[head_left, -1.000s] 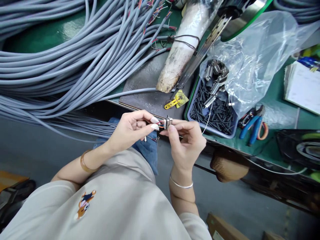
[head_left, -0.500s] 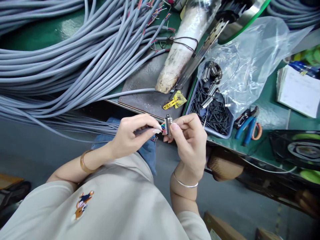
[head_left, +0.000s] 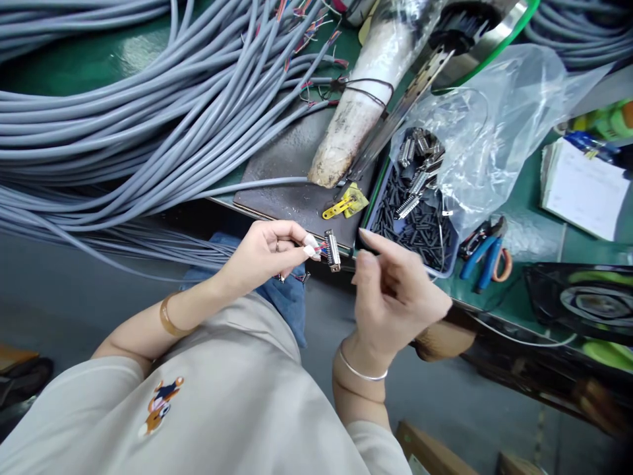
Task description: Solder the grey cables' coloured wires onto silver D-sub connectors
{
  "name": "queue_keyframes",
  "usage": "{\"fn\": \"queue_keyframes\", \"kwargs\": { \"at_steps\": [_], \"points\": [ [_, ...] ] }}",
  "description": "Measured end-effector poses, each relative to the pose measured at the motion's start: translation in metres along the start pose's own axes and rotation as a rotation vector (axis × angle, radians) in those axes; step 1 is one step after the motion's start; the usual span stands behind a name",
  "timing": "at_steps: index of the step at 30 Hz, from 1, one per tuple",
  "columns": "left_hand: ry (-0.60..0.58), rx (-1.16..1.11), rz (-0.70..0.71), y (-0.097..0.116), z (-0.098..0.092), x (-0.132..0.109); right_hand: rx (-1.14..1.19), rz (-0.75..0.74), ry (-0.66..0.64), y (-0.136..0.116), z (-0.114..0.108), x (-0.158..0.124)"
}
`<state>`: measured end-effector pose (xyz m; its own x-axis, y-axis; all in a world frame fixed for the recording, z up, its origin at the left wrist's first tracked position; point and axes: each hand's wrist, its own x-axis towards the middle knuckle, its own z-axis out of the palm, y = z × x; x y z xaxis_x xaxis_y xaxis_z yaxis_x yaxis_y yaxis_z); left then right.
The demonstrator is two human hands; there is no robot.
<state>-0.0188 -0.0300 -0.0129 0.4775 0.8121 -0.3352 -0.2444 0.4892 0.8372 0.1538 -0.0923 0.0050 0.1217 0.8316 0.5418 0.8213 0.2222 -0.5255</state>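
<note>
My left hand (head_left: 270,254) pinches the coloured wires at the end of a grey cable, right behind a small metal connector (head_left: 332,250) that hangs from them. My right hand (head_left: 395,297) is off the connector, a little to its right, fingers loosely spread and holding nothing I can see. It hovers near the front edge of the blue tray (head_left: 448,267) of black sleeves. The connector sits over the edge of the dark metal plate (head_left: 291,191).
A big bundle of grey cables (head_left: 123,119) covers the left of the green bench. A white stained cylinder (head_left: 356,112) lies on the plate. A clear plastic bag (head_left: 494,125) of metal connectors spills over the tray. Blue-handled pliers (head_left: 482,254) and a paper stack (head_left: 583,188) lie to the right.
My right hand let go of the connector and moved right toward the tray. My left hand keeps the wires, with the connector now hanging free from them.
</note>
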Motion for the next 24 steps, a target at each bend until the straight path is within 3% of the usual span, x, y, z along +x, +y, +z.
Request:
{"fn": "queue_keyframes", "kwargs": {
  "at_steps": [3, 6, 9, 12, 14, 16, 20, 24],
  "points": [
    [-0.004, 0.039, 0.016, 0.0, 0.001, -0.001, -0.131, -0.211, -0.157, -0.004, 0.0, 0.003],
    [0.002, 0.026, 0.027, 0.001, 0.001, -0.001, -0.169, -0.284, -0.141, -0.003, 0.008, 0.0],
    [0.051, 0.032, 0.074, 0.0, 0.002, 0.001, -0.097, -0.127, 0.092, 0.003, 0.011, -0.003],
    [0.114, 0.048, 0.13, -0.001, 0.002, 0.004, 0.262, -0.019, 0.429, 0.01, 0.005, 0.002],
    [0.128, 0.049, 0.14, -0.001, 0.001, 0.007, 0.478, -0.049, 0.494, 0.011, 0.001, 0.005],
    [0.137, 0.045, 0.149, -0.001, 0.0, 0.009, 0.489, -0.003, 0.443, 0.01, 0.001, 0.005],
    [0.146, 0.035, 0.186, 0.0, -0.001, 0.011, 0.251, 0.145, 0.279, 0.006, 0.013, -0.01],
    [0.128, 0.047, 0.198, 0.002, -0.001, 0.014, 0.089, -0.029, 0.107, 0.009, 0.029, -0.018]
  ]
}}
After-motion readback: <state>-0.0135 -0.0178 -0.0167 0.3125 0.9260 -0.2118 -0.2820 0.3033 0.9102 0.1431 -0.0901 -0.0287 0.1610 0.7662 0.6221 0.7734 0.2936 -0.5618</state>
